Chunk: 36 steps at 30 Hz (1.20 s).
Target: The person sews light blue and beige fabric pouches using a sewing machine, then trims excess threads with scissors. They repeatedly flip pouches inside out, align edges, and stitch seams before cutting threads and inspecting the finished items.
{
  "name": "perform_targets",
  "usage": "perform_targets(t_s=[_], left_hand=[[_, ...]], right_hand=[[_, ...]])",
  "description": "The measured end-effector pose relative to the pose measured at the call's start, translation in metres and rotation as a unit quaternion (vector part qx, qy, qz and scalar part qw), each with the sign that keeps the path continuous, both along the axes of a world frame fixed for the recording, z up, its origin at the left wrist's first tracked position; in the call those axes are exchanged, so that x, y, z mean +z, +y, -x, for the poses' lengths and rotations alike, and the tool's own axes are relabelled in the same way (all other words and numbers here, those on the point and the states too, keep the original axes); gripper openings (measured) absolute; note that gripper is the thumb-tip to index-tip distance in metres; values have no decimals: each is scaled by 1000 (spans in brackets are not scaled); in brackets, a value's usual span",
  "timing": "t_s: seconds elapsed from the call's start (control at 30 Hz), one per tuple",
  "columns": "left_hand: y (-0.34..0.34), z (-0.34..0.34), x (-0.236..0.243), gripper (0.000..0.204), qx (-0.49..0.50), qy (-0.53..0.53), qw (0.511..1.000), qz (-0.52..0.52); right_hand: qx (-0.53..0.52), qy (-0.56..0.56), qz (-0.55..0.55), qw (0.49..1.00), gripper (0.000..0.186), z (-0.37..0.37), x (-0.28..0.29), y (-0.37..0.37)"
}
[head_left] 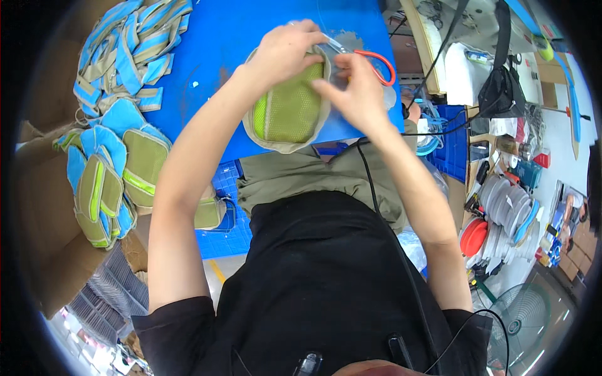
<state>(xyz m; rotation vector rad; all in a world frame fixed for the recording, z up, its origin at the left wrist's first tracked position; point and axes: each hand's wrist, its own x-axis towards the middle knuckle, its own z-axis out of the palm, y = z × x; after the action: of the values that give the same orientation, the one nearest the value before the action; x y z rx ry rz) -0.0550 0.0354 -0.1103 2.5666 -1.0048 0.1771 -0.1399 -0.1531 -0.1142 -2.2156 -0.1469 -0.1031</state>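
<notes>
An olive-green mesh pouch [290, 114] with a beige rim and a bright lime strip lies near the front edge of the blue table [207, 44]. My left hand [282, 53] is closed on the pouch's upper part, fingers bent over its far edge. My right hand [359, 91] is just right of the pouch, thumb spread apart toward it, other fingers bent beside red-handled scissors [382, 66]. The scissors' silver blades point up-left, partly hidden by my hands.
Blue-and-beige straps [128, 44] and blue-and-green fabric pieces [100, 188] are heaped at left by cardboard [47, 219]. At right are a blue bin [448, 147], a black bag [501, 94], stacked discs [501, 207], a fan [520, 316] and black cables crossing near my right arm.
</notes>
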Motion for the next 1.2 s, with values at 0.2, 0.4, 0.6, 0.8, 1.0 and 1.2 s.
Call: perform_targets(t_s=[0.2,0.4,0.6,0.8,1.0,1.2], left_hand=[[-8,31,17,17,124,-50,989,60],[-5,98,24,26,163,-88,949,255],[-8,201,41,23,155,432,704,542],[-3,219,64,42,48,641,414,645],[-1,204,52,40,22,646,437,625],[8,177,48,36,-8,624,554,551]], right_hand=[[-72,-63,-51,994,31,5,-4,5],[9,-89,-114,990,17,37,40,-6],[178,80,-197,961,32,72,50,-38],[197,91,-229,949,33,78,42,-43],[204,96,-243,943,35,70,46,-51],[208,193,-224,932,40,68,65,-52]])
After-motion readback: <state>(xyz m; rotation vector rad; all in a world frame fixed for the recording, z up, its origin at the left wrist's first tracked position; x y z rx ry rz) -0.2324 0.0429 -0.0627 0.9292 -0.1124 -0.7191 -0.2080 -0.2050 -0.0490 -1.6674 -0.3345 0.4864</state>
